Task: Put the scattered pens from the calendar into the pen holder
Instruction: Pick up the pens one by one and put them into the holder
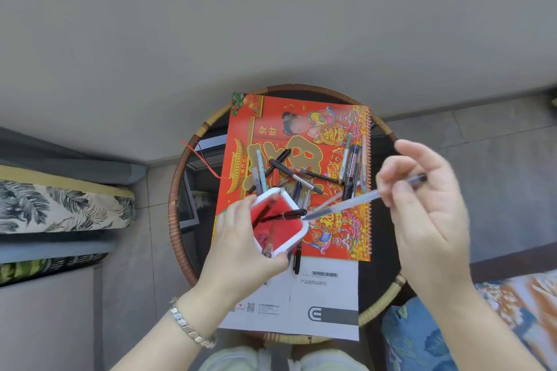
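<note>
Red-lined and white-rimmed, the square pen holder [278, 223] sits tilted in my left hand [238, 247], which grips its side. My right hand [428, 214] pinches a clear plastic pen [346, 203] between its fingers [388, 187], tip at the holder's rim. Beyond both hands, scattered pens [289, 172] lie on the red spiral-bound calendar [271, 117] on the round rattan table [176, 190].

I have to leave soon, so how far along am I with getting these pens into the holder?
Early days. Done: a few pens, one black pen among them, sit in the pen holder gripped by your left hand. In hand: your right hand pinches a clear pen, tip at the holder's rim. Left: many scattered pens lie on the calendar.
</note>
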A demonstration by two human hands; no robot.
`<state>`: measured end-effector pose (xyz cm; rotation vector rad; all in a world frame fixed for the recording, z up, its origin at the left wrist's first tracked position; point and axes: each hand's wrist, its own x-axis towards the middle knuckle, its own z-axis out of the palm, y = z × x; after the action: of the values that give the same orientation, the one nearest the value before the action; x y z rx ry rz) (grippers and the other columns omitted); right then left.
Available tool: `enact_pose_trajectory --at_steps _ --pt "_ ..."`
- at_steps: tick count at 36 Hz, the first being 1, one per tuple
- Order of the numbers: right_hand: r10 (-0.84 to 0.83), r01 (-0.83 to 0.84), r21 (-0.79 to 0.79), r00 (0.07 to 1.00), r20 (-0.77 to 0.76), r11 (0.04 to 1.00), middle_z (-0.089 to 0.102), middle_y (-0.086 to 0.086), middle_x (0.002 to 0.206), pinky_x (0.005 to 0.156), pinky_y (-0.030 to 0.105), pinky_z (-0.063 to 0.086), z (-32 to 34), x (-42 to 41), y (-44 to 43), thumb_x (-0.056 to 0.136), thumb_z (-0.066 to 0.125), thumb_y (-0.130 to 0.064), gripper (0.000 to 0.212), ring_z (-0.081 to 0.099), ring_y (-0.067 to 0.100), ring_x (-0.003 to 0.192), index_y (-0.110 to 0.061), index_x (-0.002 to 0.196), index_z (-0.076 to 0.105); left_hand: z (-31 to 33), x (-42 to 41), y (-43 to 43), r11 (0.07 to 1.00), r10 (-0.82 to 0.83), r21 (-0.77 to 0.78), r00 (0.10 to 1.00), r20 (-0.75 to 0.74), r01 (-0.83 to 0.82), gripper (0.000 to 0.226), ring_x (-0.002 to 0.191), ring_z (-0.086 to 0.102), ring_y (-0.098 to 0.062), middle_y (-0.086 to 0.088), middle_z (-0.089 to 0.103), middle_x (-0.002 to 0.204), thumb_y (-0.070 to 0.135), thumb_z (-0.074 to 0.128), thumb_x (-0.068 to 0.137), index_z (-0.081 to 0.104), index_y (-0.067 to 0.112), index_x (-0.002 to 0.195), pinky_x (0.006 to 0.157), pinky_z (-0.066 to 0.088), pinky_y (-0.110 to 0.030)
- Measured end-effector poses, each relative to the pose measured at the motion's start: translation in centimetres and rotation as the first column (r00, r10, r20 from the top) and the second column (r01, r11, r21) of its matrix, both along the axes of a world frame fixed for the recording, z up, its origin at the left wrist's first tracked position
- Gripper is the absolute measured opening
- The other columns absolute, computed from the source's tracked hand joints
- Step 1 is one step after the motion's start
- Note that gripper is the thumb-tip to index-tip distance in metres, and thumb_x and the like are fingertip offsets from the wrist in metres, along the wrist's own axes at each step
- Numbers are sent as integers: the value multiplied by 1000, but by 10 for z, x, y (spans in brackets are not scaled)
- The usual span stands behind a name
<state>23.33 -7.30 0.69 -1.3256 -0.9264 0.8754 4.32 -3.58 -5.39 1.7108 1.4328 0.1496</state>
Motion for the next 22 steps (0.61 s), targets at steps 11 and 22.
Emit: enact_pose_trajectory --at_steps 11,22 --pt "271 -189 -213 840 471 958 52 -26 112 93 1 36 -43 -28 -9 98 41 -11 33 39 -19 114 -37 114 53 14 9 -8 999 -17 33 996 89 14 86 120 24 0 21 29 123 29 72 66 24 28 137 92 26 -17" --pt "157 113 -586 907 390 802 58 -10 117 91 23 43 -104 24 3 98 47 -17 25 55 14 113 -21 120 57 7 14 3 992 112 -61 991 78 -108 90 127 28 -4 20 22 123 22 71 68 18 23 142 94 27 -19"
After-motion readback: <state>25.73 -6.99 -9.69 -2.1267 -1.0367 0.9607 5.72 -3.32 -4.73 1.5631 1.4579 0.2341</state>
